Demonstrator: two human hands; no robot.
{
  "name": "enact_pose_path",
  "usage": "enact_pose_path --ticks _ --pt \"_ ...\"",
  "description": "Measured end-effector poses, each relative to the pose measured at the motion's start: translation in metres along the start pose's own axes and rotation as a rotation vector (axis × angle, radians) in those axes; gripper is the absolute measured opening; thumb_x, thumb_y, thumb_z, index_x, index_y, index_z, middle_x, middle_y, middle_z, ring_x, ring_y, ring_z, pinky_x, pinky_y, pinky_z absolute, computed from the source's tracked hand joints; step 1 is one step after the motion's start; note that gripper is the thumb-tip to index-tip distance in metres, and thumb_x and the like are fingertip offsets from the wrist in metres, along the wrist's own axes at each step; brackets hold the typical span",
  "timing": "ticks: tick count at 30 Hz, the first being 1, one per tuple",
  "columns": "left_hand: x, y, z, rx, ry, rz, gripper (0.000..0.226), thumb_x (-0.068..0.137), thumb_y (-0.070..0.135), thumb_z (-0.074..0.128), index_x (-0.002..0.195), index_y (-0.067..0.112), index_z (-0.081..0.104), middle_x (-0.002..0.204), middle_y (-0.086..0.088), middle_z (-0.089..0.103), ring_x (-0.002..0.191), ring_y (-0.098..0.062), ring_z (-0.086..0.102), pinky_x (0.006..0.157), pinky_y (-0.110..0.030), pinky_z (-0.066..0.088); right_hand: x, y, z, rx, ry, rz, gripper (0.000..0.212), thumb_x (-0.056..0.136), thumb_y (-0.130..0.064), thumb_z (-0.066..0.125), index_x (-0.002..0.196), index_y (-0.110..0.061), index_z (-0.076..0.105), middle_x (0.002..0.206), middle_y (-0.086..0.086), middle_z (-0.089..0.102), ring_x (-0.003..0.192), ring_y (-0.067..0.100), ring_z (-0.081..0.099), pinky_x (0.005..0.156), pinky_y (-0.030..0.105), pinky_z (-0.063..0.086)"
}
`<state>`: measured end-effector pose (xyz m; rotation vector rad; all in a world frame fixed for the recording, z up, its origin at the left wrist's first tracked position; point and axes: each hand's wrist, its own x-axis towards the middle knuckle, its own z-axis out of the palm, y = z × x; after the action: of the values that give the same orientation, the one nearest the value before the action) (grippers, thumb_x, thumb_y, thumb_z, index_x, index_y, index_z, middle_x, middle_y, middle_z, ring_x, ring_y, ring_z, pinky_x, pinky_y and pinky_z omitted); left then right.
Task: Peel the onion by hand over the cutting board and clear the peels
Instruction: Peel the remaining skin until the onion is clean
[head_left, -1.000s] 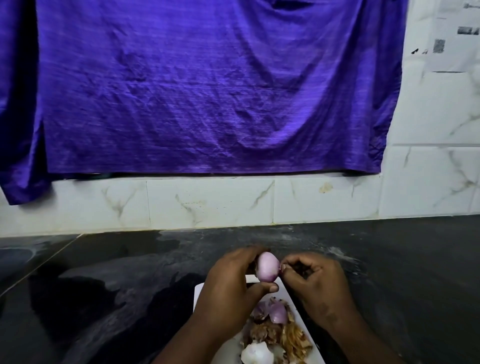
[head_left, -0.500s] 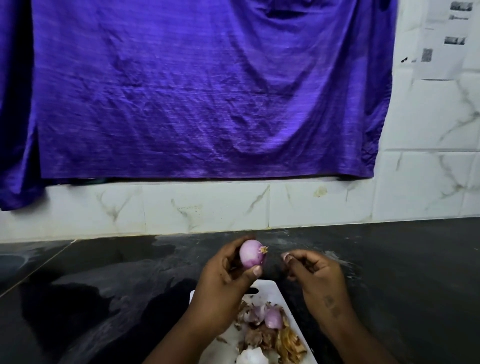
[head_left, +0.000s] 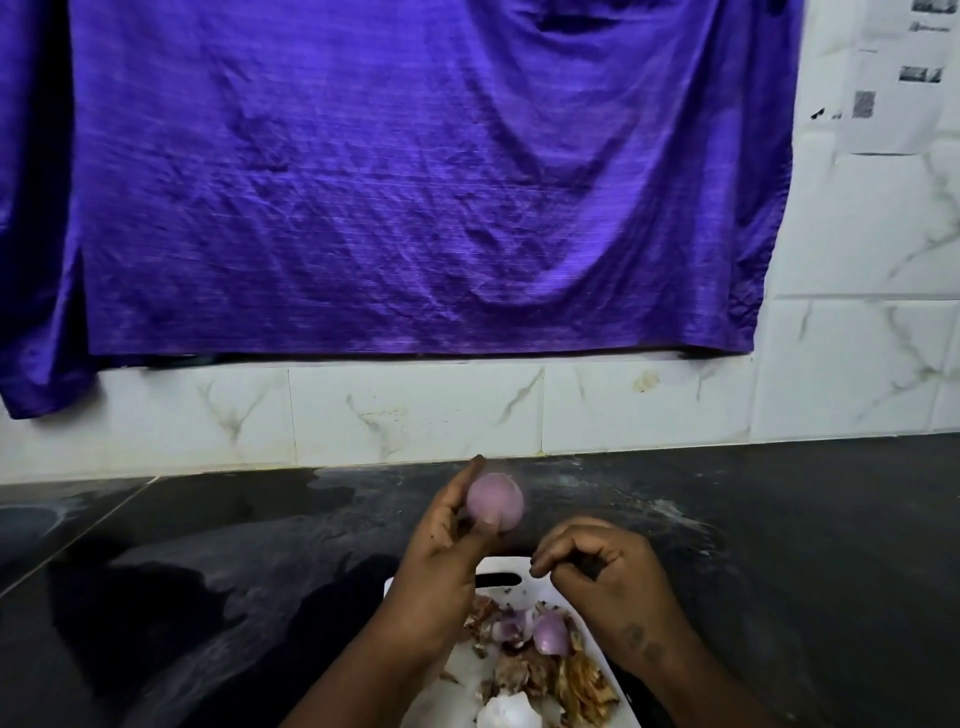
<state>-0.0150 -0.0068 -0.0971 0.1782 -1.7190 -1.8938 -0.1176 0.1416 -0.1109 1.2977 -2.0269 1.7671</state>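
My left hand (head_left: 447, 561) grips a small pinkish-purple onion (head_left: 494, 500) between thumb and fingertips, raised above the far end of the white cutting board (head_left: 452, 696). The onion looks smooth and is blurred by motion. To its right and lower, my right hand (head_left: 597, 566) hovers apart from the onion over the board's right edge, its fingers curled with nothing visible in them. On the board lies a heap of brown and purple onion peels (head_left: 540, 670), a purple onion piece (head_left: 550, 626) and a white piece (head_left: 506, 712) at the bottom edge.
The board sits on a dark stone counter (head_left: 779, 545) that runs left and right. Behind stands a white marble-tiled wall (head_left: 415, 410), mostly covered by a hanging purple cloth (head_left: 415, 182). Printed paper sheets (head_left: 898, 78) are stuck to the wall at upper right.
My right hand has let go of the onion's tip and dropped down and away to the right. My left hand has lifted and turned the onion.
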Motion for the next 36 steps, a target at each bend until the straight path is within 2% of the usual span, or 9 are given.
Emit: enact_pose_path --ticks 2,5,8,11,13,16,24,32,36 --pt "0.001 -0.002 0.000 -0.051 0.029 -0.009 0.059 0.087 0.037 0.071 0.143 0.036 0.053 0.137 0.000 0.069 0.123 -0.027 0.070 0.115 -0.050 0.049 -0.001 0.001 0.000 0.023 -0.014 0.042 0.047 0.084 0.016 0.060 0.076 -0.025 0.082 0.079 -0.002 0.077 0.076 0.014 0.073 0.071 0.032 0.059" --pt "0.002 -0.001 0.003 -0.092 0.047 -0.012 0.035 0.098 0.028 0.060 0.132 0.024 0.055 0.122 -0.010 0.076 0.105 -0.032 0.077 0.102 -0.049 0.056 -0.002 0.002 0.001 0.119 -0.038 0.102 0.039 0.095 0.007 0.057 0.096 -0.024 0.082 0.083 0.003 0.079 0.080 0.016 0.076 0.074 0.030 0.059" --pt "0.001 -0.002 0.002 -0.079 0.065 -0.035 0.020 0.106 0.023 0.051 0.122 0.015 0.060 0.115 -0.010 0.077 0.096 -0.024 0.078 0.093 -0.040 0.059 -0.002 -0.001 0.001 0.055 -0.038 0.059 0.041 0.089 0.011 0.062 0.090 -0.023 0.083 0.092 -0.006 0.079 0.091 0.011 0.075 0.081 0.027 0.059" --pt "0.001 -0.002 0.002 -0.048 0.105 -0.062 0.027 0.109 0.029 0.045 0.116 0.013 0.066 0.115 -0.015 0.076 0.099 -0.025 0.071 0.094 -0.041 0.055 -0.001 -0.001 0.000 0.031 0.010 0.045 0.044 0.084 0.013 0.065 0.087 -0.027 0.081 0.092 -0.011 0.077 0.090 0.008 0.073 0.079 0.025 0.058" --pt "0.001 -0.003 0.002 -0.017 0.115 -0.078 0.033 0.110 0.034 0.042 0.115 0.013 0.066 0.112 -0.019 0.074 0.091 -0.020 0.068 0.081 -0.033 0.055 0.000 -0.002 -0.001 0.056 0.032 0.075 0.041 0.088 0.009 0.065 0.092 -0.028 0.082 0.091 -0.012 0.079 0.089 0.006 0.074 0.080 0.025 0.058" --pt "0.000 -0.003 0.003 -0.005 0.116 -0.107 0.035 0.111 0.036 0.038 0.116 0.014 0.065 0.102 -0.010 0.074 0.065 -0.007 0.073 0.056 -0.021 0.055 0.000 -0.004 -0.003 0.060 0.049 -0.018 0.048 0.082 0.021 0.060 0.085 -0.020 0.083 0.097 -0.013 0.074 0.096 0.005 0.071 0.081 0.016 0.053" --pt "-0.006 -0.003 0.005 0.262 0.042 -0.021 0.044 0.105 0.053 0.040 0.104 0.022 0.070 0.105 -0.005 0.077 0.104 -0.022 0.074 0.102 -0.047 0.056 -0.003 -0.010 0.005 0.125 0.021 -0.040 0.034 0.081 -0.002 0.081 0.103 -0.028 0.081 0.100 -0.017 0.075 0.093 0.005 0.074 0.078 0.019 0.058" --pt "-0.010 -0.002 0.004 0.530 0.024 0.095 0.043 0.107 0.052 0.038 0.092 0.021 0.064 0.090 -0.002 0.070 0.090 -0.023 0.068 0.087 -0.049 0.054 0.000 -0.003 0.001 0.039 0.014 -0.091 0.031 0.081 0.004 0.079 0.099 -0.021 0.084 0.093 -0.012 0.077 0.089 0.008 0.074 0.075 0.019 0.057" --pt "-0.011 -0.003 0.005 0.591 0.011 0.107 0.040 0.108 0.048 0.038 0.093 0.019 0.062 0.090 -0.005 0.069 0.089 -0.026 0.066 0.083 -0.049 0.053 -0.001 -0.004 0.003 -0.018 0.040 -0.086 0.035 0.079 0.006 0.080 0.092 -0.026 0.083 0.088 -0.013 0.076 0.082 0.008 0.075 0.071 0.022 0.059"
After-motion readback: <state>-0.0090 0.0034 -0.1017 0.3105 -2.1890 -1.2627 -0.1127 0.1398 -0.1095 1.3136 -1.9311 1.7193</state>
